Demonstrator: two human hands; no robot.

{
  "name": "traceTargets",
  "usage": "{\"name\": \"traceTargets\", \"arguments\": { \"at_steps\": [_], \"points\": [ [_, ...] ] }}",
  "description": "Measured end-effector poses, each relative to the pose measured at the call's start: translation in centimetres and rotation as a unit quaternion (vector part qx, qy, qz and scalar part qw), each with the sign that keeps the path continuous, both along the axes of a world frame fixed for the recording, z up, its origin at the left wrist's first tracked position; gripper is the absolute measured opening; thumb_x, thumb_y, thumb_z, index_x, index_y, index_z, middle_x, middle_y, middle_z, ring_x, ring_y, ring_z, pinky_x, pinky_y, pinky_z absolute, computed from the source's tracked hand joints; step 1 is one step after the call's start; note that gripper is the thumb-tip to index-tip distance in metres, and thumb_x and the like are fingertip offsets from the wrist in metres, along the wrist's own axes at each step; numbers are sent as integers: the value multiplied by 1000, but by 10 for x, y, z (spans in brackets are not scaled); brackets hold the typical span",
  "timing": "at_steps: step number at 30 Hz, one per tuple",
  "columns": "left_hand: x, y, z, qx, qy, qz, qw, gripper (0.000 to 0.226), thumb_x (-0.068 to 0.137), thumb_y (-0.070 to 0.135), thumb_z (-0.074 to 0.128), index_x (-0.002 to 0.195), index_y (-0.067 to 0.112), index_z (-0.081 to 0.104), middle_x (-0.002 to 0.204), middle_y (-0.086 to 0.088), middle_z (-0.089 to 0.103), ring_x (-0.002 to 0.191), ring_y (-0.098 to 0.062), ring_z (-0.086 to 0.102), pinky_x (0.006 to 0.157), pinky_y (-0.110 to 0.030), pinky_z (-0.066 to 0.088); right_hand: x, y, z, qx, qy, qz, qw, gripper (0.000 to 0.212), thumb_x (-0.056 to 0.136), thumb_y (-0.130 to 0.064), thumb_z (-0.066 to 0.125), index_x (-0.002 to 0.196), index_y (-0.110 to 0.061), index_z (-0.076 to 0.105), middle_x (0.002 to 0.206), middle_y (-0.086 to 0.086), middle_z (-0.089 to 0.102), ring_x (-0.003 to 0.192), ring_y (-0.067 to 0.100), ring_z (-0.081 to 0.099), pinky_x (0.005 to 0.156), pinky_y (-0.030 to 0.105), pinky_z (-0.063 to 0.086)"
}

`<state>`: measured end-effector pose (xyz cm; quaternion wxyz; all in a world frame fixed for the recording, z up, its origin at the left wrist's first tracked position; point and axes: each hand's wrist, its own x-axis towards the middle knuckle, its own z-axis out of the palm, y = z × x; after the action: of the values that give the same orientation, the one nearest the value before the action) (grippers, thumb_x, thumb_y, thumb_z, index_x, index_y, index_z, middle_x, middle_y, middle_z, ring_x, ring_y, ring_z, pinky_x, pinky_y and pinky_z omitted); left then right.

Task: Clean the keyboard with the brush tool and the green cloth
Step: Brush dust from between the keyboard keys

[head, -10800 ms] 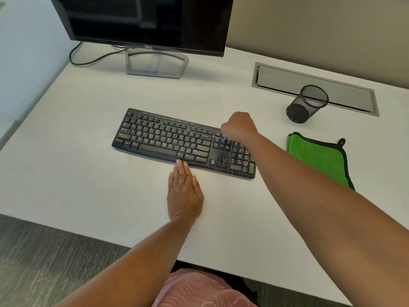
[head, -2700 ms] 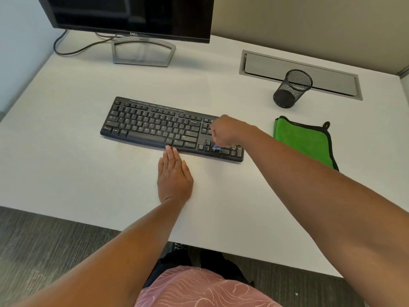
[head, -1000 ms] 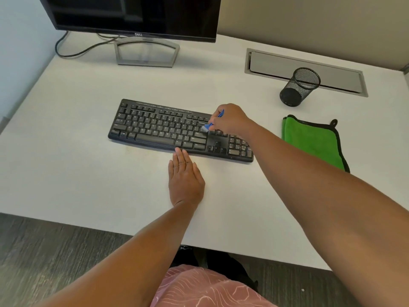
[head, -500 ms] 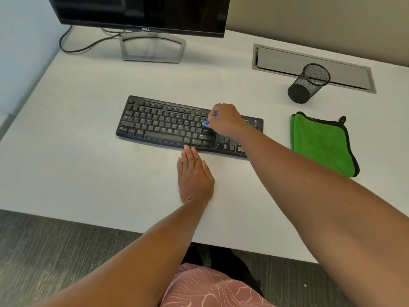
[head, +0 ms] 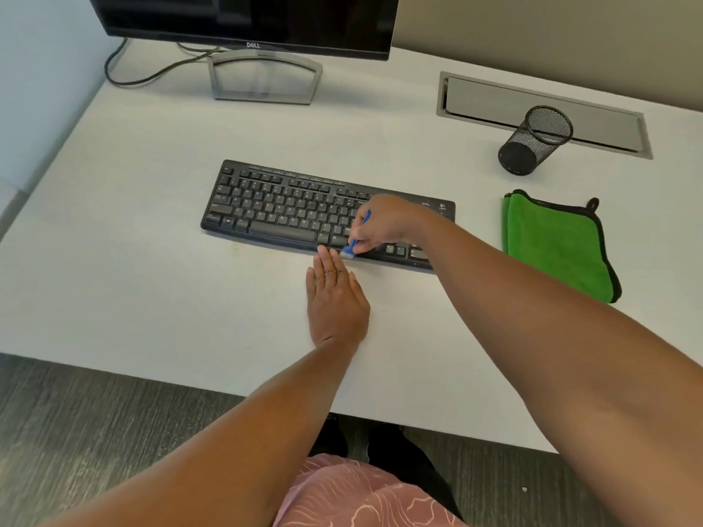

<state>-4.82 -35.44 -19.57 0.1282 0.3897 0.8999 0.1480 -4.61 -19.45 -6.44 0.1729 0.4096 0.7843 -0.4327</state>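
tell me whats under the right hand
The right hand holds a blue brush over the keyboard; the keys beneath it are hidden.

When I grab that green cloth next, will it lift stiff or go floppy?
Probably floppy: the green cloth lies folded flat on the desk with soft, rounded edges, so it should sag and may unfold when lifted. It looks plush and light, so pinching it should be easy. The corner loop may dangle.
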Motion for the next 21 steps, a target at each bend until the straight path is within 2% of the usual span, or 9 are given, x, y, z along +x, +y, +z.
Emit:
{"name": "traceTargets", "arguments": {
  "at_steps": [1, 3, 6, 8, 10, 13, 15, 18, 21],
  "points": [
    [0, 0, 0, 0, 0, 0, 1000, 58, 106, 30, 7, 158, 7, -2, 169, -10, -6, 156, -20, -8, 126, -34, -7, 3, 3, 2, -1, -4, 9, 1000, 9, 86, -5, 65, 94, -8, 69, 94, 8, 72, 90, 22, 70, 80, 30, 58],
    [0, 0, 1, -2, -4, -1, 1000, 56, 108, 30, 10, 157, 8, -5, 169, -10, -7, 156, -20, -9, 125, -34, -8, 9, 9, 5, 69, 5, 13, 998, 6, 87, -5, 65, 92, -5, 68, 90, 4, 69, 85, 16, 64, 70, 24, 52],
    [1, 1, 2, -2, 5, 0, 1000, 55, 108, 29, 10, 156, 8, -8, 168, -9, -8, 155, -19, -10, 125, -33, -9, 16, 11, 2, 134, 1, 26, 991, 21, 88, -4, 59, 101, 10, 67, 101, 17, 70, 78, 17, 52, 64, 28, 43],
    [1, 1, 2, -5, 4, 1, 1000, 56, 108, 29, 10, 157, 8, -5, 169, -9, -7, 155, -19, -10, 125, -33, -9, 19, 4, 3, 122, -36, 98, 987, 25, 89, -9, 62, 106, 8, 68, 98, 17, 70, 76, 18, 52, 65, 29, 42],
    [1, 0, 2, -3, 6, 3, 1000, 57, 108, 29, 11, 158, 7, -2, 169, -9, -6, 156, -19, -10, 125, -33, -9, 21, 2, 6, 95, -43, 132, 986, 21, 89, -11, 65, 104, 2, 71, 98, 10, 72, 82, 19, 63, 72, 29, 51],
    [1, 1, 1, 4, 4, 8, 1000, 57, 108, 28, 13, 159, 7, 0, 169, -9, -6, 156, -19, -8, 125, -32, -10, 22, 1, 10, 116, 15, 72, 990, 19, 89, -4, 59, 101, 6, 70, 106, 19, 70, 76, 19, 54, 61, 28, 44],
    [3, 2, 0, 4, 5, 11, 1000, 57, 108, 27, 14, 159, 7, 1, 169, -9, -6, 156, -20, -8, 125, -32, -10, 26, 1, 8, 134, 39, 29, 990, 21, 89, 0, 54, 100, 11, 68, 110, 25, 68, 74, 20, 48, 58, 27, 39],
    [3, 2, 1, 2, 7, 10, 1000, 57, 108, 27, 14, 159, 6, 2, 169, -10, -4, 156, -21, -7, 125, -34, -9, 36, -8, 1, 127, 21, 48, 991, 20, 91, -4, 56, 101, 5, 71, 107, 16, 70, 72, 15, 54, 53, 17, 38],
    [4, 1, 3, 1, 11, 7, 1000, 57, 108, 28, 13, 159, 5, 2, 169, -11, -4, 156, -22, -7, 126, -35, -8, 43, -11, -2, 101, 11, 62, 993, 22, 90, -5, 59, 103, 9, 69, 108, 19, 71, 78, 16, 55, 55, 22, 39]
  ]
}}
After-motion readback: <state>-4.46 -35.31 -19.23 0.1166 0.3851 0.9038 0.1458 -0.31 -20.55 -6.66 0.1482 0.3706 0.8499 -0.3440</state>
